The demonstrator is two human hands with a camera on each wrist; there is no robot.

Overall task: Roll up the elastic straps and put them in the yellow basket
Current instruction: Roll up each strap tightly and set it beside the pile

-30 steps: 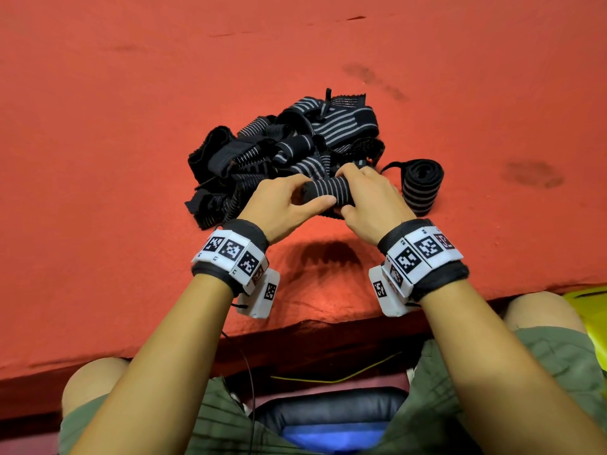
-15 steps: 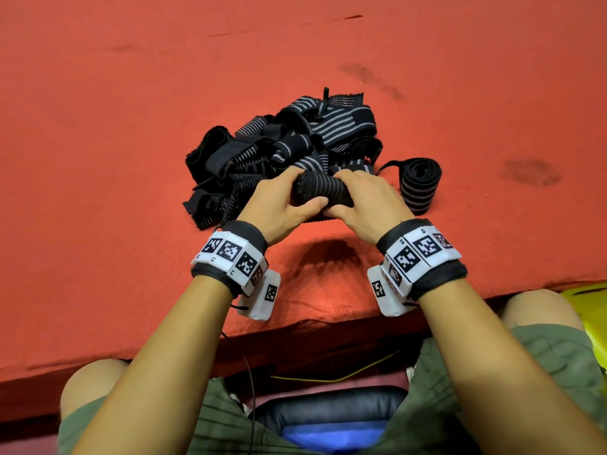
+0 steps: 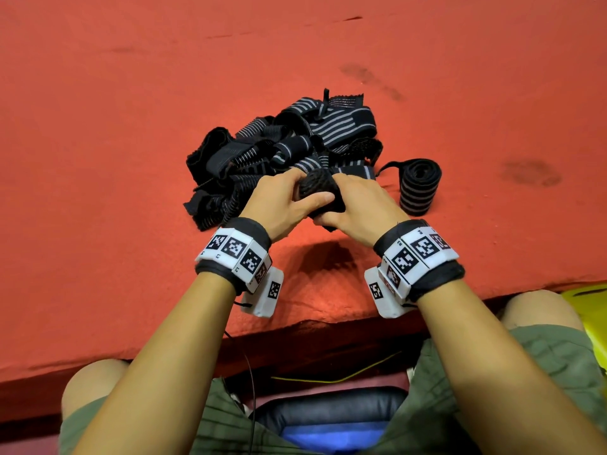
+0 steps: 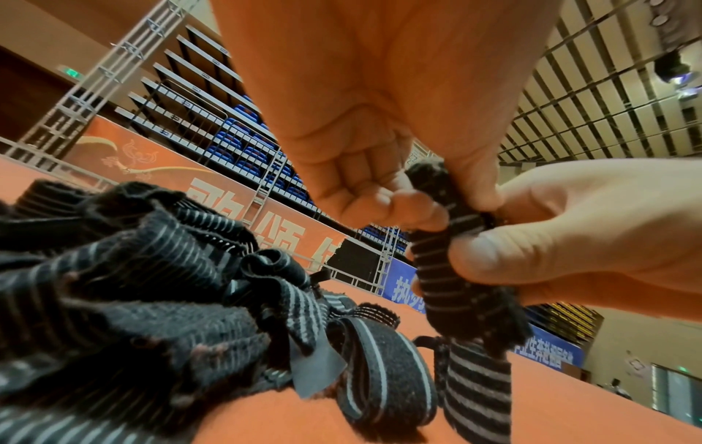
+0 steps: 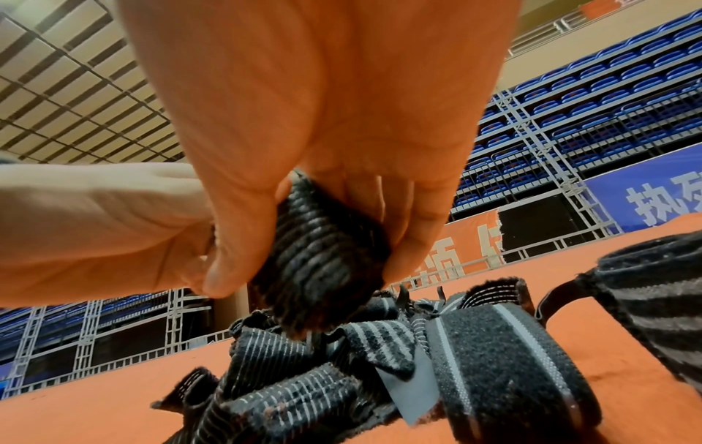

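Note:
Both hands grip one partly rolled black strap with grey stripes (image 3: 319,191) just above the red table, in front of the pile. My left hand (image 3: 285,200) holds its left end between thumb and curled fingers; my right hand (image 3: 356,205) wraps its right part. In the left wrist view the rolled strap (image 4: 442,240) is pinched by both thumbs, and its loose tail hangs down to the table. The right wrist view shows the rolled strap (image 5: 323,258) between my thumb and fingers. A finished roll (image 3: 418,187) lies to the right. A corner of the yellow basket (image 3: 588,307) shows at lower right.
A tangled pile of loose black striped straps (image 3: 285,149) lies on the red table (image 3: 131,126) just beyond my hands. The table's front edge runs close to my wrists, above my knees. A black and blue seat is below.
The roll has been lifted and turned between my hands, so its spiral end now faces up. Both hands kept hold and shifted their fingers round it.

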